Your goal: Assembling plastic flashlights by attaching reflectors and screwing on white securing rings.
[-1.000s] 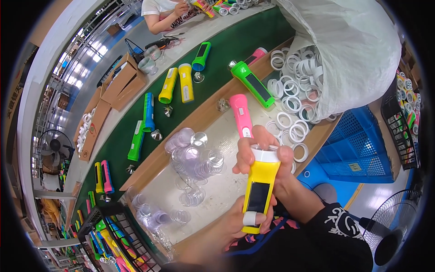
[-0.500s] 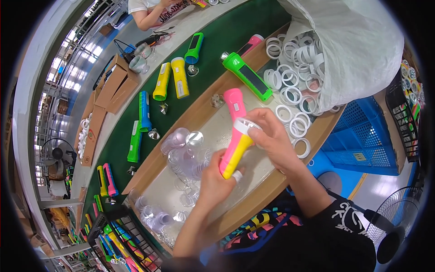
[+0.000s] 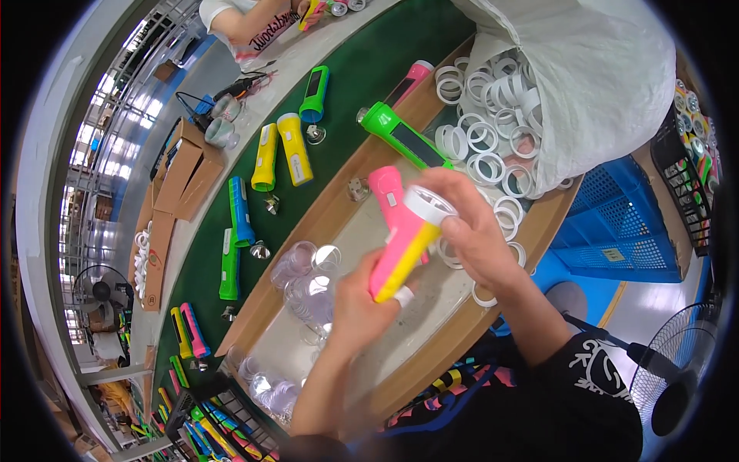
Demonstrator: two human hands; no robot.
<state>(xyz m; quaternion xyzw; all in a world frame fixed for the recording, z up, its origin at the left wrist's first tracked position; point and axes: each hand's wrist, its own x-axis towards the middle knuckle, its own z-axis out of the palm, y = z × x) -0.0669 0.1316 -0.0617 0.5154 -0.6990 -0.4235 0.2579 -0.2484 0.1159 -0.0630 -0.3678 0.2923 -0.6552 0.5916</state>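
Held tilted over the brown-rimmed tray [image 3: 422, 379] is a pink and yellow flashlight [image 3: 398, 266]. My left hand [image 3: 359, 306] is closed round its lower body. A white ring [image 3: 425, 205] sits around the flashlight's head, with a shiny reflector inside. My right hand [image 3: 479, 237] grips the ring's right side between thumb and fingers; some fingers are hidden behind it. Just behind lies another pink flashlight [image 3: 386, 187] in the tray. Clear round lenses [image 3: 299, 283] are heaped left of my left hand.
Loose white rings [image 3: 486, 137] spill from a white sack [image 3: 589, 88] at the far right. A green flashlight [image 3: 402, 132] rests on the tray's far edge. More flashlights and reflectors line the green belt [image 3: 212, 266]. A blue crate [image 3: 608, 223] stands right; a person [image 3: 250, 27] sits across.
The view has shifted slightly. The flashlight's head has tipped so the ring's opening shows more, and my right hand has moved round to the ring's right side.
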